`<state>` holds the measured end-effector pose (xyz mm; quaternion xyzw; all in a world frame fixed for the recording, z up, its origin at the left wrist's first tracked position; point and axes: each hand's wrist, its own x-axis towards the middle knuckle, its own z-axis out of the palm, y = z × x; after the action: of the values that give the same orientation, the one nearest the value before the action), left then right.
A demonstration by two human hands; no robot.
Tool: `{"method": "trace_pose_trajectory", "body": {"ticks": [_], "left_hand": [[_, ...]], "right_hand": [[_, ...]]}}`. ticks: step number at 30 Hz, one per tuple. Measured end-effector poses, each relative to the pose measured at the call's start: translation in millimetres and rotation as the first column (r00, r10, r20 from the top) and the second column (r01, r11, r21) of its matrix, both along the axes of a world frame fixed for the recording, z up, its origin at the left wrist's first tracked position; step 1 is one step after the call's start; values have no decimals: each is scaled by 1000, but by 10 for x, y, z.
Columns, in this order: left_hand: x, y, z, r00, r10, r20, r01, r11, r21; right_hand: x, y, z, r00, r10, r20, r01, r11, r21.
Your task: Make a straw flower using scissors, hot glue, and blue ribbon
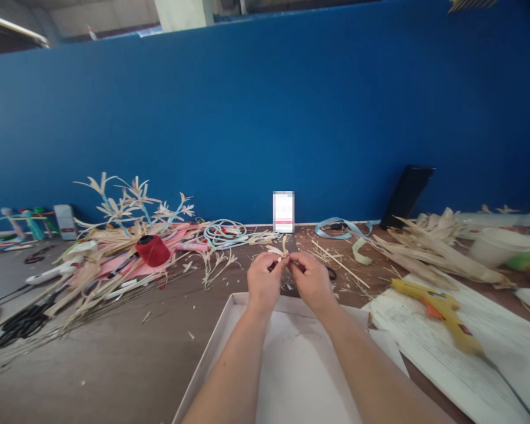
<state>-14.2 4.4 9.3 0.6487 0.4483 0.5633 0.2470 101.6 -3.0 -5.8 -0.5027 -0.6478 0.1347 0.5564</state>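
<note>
My left hand (264,281) and my right hand (310,279) meet just past the far edge of a shallow white box lid (302,365). The fingers of both are closed in a pinch on a small husk flower (283,250). Its pale petals stick up and out to the left above my fingertips; its lower part is hidden by my fingers. Beyond it, a phone-like white screen (283,212) stands upright, partly blurred out. Thin pale sprigs (216,265) lie left of my hands, and husk scraps are scattered around.
At left are finished-looking husk flowers (119,206), a red thread spool (152,251), black scissors (26,321) and a white glue gun (57,271). At right, a yellow glue gun (446,315) lies on printed paper (472,365), near dry husks (441,253). A blue partition (265,118) closes the back.
</note>
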Motion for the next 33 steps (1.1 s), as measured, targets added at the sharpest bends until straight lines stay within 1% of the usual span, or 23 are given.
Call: {"method": "trace_pose_trajectory", "body": {"ticks": [7, 16, 25, 33], "left_hand": [[-1, -1, 5, 1000, -26, -9, 26, 1000, -5], [2, -12, 8, 1000, -3, -21, 3, 1000, 3], [-5, -15, 0, 999, -7, -39, 8, 1000, 18], [-7, -3, -33, 998, -9, -56, 10, 1000, 23]], "right_hand": [[9, 17, -22, 999, -28, -18, 28, 1000, -12], [1, 15, -33, 1000, -22, -15, 22, 1000, -13], [17, -9, -2, 996, -27, 90, 26, 999, 19], [35, -63, 68, 973, -70, 222, 59, 997, 55]]}}
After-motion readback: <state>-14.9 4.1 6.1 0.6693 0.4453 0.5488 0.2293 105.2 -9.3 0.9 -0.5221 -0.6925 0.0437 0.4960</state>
